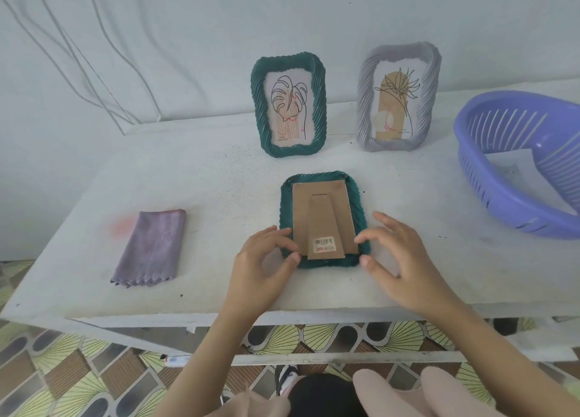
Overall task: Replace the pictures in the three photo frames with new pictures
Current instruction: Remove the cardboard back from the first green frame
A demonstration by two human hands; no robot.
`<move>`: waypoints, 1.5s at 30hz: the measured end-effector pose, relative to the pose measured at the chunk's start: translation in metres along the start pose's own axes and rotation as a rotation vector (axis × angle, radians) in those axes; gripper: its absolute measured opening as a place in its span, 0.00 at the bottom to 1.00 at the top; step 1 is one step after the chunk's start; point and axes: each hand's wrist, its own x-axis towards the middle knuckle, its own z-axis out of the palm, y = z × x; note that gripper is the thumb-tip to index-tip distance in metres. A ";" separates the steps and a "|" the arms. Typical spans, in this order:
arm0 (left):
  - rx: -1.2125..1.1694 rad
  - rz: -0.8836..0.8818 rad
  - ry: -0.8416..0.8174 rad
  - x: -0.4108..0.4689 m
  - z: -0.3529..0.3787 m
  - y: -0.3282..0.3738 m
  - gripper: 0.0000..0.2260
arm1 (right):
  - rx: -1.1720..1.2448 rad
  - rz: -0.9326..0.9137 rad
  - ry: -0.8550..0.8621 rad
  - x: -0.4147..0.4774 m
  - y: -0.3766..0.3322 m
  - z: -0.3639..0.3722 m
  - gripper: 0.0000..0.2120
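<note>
White-painted worktop (219, 165) set against a pale wall (188, 33), seen from above your hands. Close to the near edge, about midway along it, the dark green rope-textured photo frame (322, 217) lies face down, so that its brown cardboard backing board (300, 215) and the tapered cardboard easel leg (325, 206) lie uppermost; a small barcode sticker (324, 243) sits at the leg's near end.

Your left hand (263, 256) is at the frame's near left corner, fingers curled over the green rim and thumb set against the near edge, pinching that corner. Your right hand (398, 259) is at the near right corner with fingers spread and relaxed, gripping nothing; whether the index fingertip touches the rim cannot be told.

Toward the far edge two more frames stand upright, facing you. One is a second dark green rope-textured frame (288, 105) with a line drawing of a leaf, directly beyond the face-down frame. To its right, well apart, is a grey rope-textured frame (398, 96) with a drawing of a spiky plant.

Near the left edge a folded purple cloth (150, 247) lies flat. At the right edge a violet-blue slotted plastic basket (489, 181) holds a white sheet of paper (510, 165). Thin cables (94, 71) run down the wall. Patterned floor tiles (62, 369) show below the worktop.
</note>
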 end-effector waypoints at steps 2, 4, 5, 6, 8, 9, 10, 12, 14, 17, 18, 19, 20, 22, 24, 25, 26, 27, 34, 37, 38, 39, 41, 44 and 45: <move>0.121 0.038 0.005 0.008 0.002 0.001 0.12 | -0.034 0.017 0.092 0.004 -0.003 0.000 0.18; 0.231 0.042 -0.050 0.017 0.005 0.000 0.26 | -0.148 0.053 0.102 0.013 -0.003 0.002 0.27; 0.263 0.025 -0.090 0.021 0.006 0.000 0.31 | -0.207 0.079 0.081 0.018 -0.003 0.004 0.31; 0.281 0.005 -0.133 0.025 0.007 -0.001 0.35 | -0.258 0.106 0.048 0.022 -0.003 0.006 0.34; 0.303 -0.019 -0.211 0.029 0.009 -0.002 0.39 | -0.345 0.149 -0.020 0.028 -0.001 0.009 0.40; 0.312 -0.031 -0.239 0.030 0.010 -0.001 0.41 | -0.381 0.163 -0.042 0.030 0.000 0.011 0.42; 0.320 -0.043 -0.259 0.031 0.010 -0.001 0.42 | -0.404 0.181 -0.059 0.032 0.000 0.011 0.44; 0.338 -0.056 -0.286 0.032 0.011 -0.001 0.43 | -0.420 0.218 -0.092 0.034 0.001 0.011 0.47; 0.348 -0.057 -0.301 0.033 0.012 -0.002 0.44 | -0.425 0.227 -0.124 0.034 0.000 0.010 0.45; 0.331 -0.054 -0.295 0.033 0.013 -0.002 0.44 | -0.429 0.222 -0.145 0.034 0.000 0.009 0.42; 0.322 -0.047 -0.283 0.033 0.013 -0.002 0.44 | -0.432 0.221 -0.150 0.034 0.000 0.010 0.42; 0.314 -0.035 -0.269 0.032 0.014 -0.002 0.44 | -0.434 0.220 -0.153 0.034 0.001 0.010 0.42; 0.306 -0.023 -0.254 0.031 0.014 -0.001 0.44 | -0.432 0.218 -0.153 0.034 0.001 0.010 0.43; 0.277 -0.006 -0.229 0.029 0.014 0.000 0.42 | -0.423 0.213 -0.148 0.033 0.002 0.010 0.45; 0.232 -0.015 -0.219 0.029 0.014 0.002 0.42 | -0.426 0.216 -0.160 0.034 0.001 0.010 0.44; 0.219 -0.028 -0.219 0.029 0.014 0.003 0.42 | -0.429 0.219 -0.168 0.034 0.001 0.010 0.43; 0.213 -0.041 -0.221 0.030 0.014 0.003 0.43 | -0.429 0.221 -0.175 0.034 0.000 0.010 0.42; 0.213 -0.047 -0.224 0.030 0.014 0.003 0.43 | -0.427 0.222 -0.178 0.034 0.000 0.009 0.42; 0.186 -0.037 -0.204 0.032 0.013 -0.001 0.40 | -0.426 0.216 -0.174 0.034 -0.001 0.009 0.43; 0.141 -0.040 -0.210 0.033 0.014 -0.001 0.37 | -0.386 0.218 -0.187 0.037 -0.002 0.008 0.43; 0.120 -0.043 -0.208 0.033 0.015 0.000 0.37 | -0.376 0.217 -0.188 0.038 -0.002 0.007 0.42; 0.102 -0.045 -0.201 0.033 0.015 0.001 0.36 | -0.368 0.213 -0.183 0.039 -0.002 0.007 0.42; 0.086 -0.042 -0.183 0.033 0.016 0.002 0.35 | -0.350 0.209 -0.166 0.040 -0.002 0.006 0.41; 0.064 -0.067 -0.195 0.033 0.016 0.003 0.37 | -0.319 0.204 -0.161 0.040 -0.002 0.006 0.43; 0.055 -0.082 -0.206 0.033 0.016 0.003 0.37 | -0.310 0.203 -0.160 0.040 -0.003 0.006 0.43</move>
